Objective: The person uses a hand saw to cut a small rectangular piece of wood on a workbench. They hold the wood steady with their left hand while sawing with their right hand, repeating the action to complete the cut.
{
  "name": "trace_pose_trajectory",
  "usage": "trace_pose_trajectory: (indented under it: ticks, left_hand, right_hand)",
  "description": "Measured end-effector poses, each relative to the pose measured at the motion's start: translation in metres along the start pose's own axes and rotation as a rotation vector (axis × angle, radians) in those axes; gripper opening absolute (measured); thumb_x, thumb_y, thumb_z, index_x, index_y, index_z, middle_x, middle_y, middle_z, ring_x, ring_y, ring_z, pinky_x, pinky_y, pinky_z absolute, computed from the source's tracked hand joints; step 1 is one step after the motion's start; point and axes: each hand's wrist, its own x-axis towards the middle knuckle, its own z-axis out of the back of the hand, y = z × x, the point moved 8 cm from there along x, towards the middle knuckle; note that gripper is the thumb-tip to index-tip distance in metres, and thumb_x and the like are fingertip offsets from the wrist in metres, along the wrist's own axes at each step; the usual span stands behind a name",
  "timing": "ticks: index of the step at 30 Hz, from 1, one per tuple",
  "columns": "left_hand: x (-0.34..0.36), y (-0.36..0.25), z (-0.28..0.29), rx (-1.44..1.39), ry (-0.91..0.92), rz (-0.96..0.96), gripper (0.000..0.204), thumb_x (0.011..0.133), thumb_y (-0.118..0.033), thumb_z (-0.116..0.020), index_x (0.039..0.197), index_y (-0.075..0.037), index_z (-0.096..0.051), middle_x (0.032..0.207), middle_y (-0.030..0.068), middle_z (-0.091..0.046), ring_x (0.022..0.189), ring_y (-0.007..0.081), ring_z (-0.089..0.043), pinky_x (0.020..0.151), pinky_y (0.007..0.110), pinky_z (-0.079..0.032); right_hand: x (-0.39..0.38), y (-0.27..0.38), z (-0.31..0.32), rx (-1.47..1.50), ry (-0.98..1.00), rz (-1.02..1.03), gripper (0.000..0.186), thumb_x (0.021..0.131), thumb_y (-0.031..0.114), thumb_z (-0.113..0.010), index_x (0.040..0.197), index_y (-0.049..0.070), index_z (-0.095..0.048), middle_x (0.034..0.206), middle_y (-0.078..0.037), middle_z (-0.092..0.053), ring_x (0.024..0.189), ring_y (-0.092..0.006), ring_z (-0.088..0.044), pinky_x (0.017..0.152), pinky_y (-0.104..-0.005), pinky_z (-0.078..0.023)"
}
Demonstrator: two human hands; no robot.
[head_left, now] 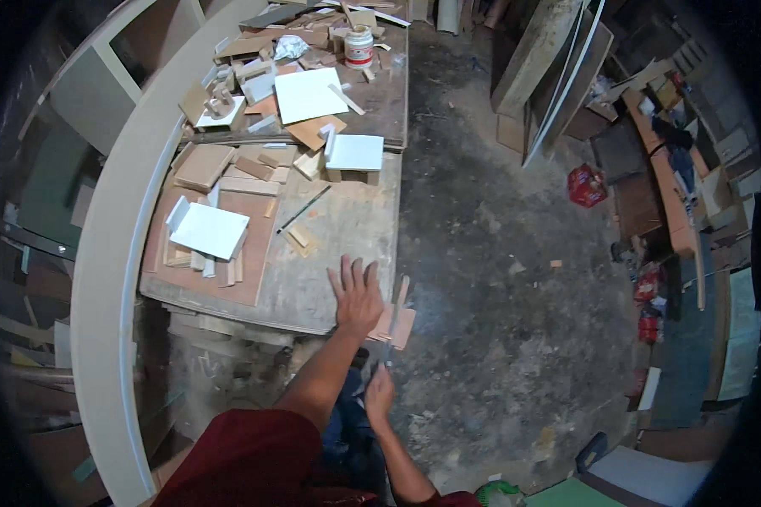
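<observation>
My left hand (358, 300) lies with fingers spread at the front right corner of the worktable (321, 224), against the left side of a small light-brown board (402, 329) that sticks out past the edge. My right hand (379, 391), below the corner, grips a thin metal-bladed tool (390, 351) that runs up over that board; its exact kind is unclear. A narrow wooden strip (403, 287) shows just above the board. A dark slim stick (304, 207) lies farther back, beside a small tan offcut (300, 238).
White-topped pieces (207, 226) sit on stacked boards at left; more (355, 152), offcuts and a white jar (358, 51) lie behind. A long pale panel (101, 296) flanks the table's left. Leaning boards (541, 93), a red bag (586, 184) and a cluttered shelf (664, 169) stand at right.
</observation>
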Motion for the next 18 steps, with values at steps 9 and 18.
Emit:
trace_pose_trajectory:
  ticks: [9, 18]
  left_hand:
    - [0.004, 0.008, -0.014, -0.017, 0.053, 0.078, 0.053, 0.091, -0.018, -0.047, 0.139, 0.0, -0.031, 0.144, 0.0249, -0.027, 0.137, 0.0422, -0.019, 0.11, 0.056, -0.014]
    - [0.0, -0.012, -0.01, -0.114, 0.115, -0.186, 0.059, 0.084, -0.011, -0.046, 0.138, 0.005, -0.029, 0.144, 0.0258, -0.027, 0.137, 0.0384, -0.022, 0.112, 0.047, -0.02]
  right_hand:
    - [-0.03, 0.028, 0.01, 0.041, 0.047, -0.076, 0.04, 0.1, 0.026, -0.038, 0.078, -0.004, -0.05, 0.06, -0.017, -0.042, 0.055, -0.0226, -0.044, 0.054, -0.0387, -0.037]
    - [-0.041, 0.011, 0.021, 0.014, 0.038, -0.028, 0.041, 0.1, 0.03, -0.04, 0.075, -0.002, -0.049, 0.06, -0.01, -0.042, 0.057, -0.0141, -0.042, 0.053, -0.0339, -0.037]
